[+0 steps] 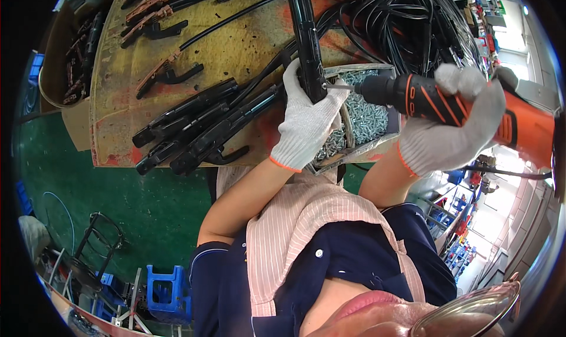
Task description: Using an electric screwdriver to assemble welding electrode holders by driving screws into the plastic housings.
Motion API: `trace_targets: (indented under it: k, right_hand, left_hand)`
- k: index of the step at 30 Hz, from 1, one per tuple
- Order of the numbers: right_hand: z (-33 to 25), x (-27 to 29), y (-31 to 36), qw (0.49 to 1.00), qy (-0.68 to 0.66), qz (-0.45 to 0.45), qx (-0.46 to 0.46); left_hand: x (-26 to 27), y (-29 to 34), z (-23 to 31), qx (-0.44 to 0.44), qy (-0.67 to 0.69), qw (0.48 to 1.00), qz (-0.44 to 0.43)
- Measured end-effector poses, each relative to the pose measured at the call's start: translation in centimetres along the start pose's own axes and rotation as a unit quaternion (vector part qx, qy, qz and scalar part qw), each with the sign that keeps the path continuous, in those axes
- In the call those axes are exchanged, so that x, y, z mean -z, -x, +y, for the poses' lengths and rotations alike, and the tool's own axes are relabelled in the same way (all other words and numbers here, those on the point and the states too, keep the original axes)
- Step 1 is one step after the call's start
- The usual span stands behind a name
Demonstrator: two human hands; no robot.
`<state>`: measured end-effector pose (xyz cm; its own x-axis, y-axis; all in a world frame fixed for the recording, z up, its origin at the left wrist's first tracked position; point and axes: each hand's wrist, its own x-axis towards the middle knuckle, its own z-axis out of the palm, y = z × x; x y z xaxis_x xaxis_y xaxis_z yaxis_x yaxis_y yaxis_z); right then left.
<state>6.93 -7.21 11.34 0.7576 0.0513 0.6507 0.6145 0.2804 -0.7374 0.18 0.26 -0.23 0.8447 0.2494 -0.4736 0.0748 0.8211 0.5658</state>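
Head view: we see our gloved left hand closed around a black tube near its lower end, above the edge of the worn yellow surface. Our right hand, gloved too, grips an orange and black drill laid sideways, its thin bit pointing left at the tube's lower end; we cannot tell whether the tip touches it. Beneath the bit sits a box of small silver screws, split by a divider. Left of our left hand, several black handles lie slanted together. Farther up the surface lie a copper-coloured clamp part on a cable and, right of the tube, coiled black cables.
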Motion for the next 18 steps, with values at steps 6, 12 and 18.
trace_targets:
  k: [6, 12, 18]
  right_hand:
    - [-0.05, -1.30, -0.29, 0.999, -0.021, -0.009, -0.040]
    - [0.23, -1.25, -0.22, 0.997, -0.059, -0.017, -0.047]
    - [0.28, -1.26, -0.03, 0.996, -0.066, -0.033, -0.052]
  left_hand:
    - [0.26, -0.13, -0.14, 0.003, -0.021, 1.000, 0.002]
    - [0.20, 0.15, 0.15, 0.011, -0.027, 1.000, 0.002]
    - [0.13, 0.12, 0.21, 0.003, 0.002, 1.000, 0.002]
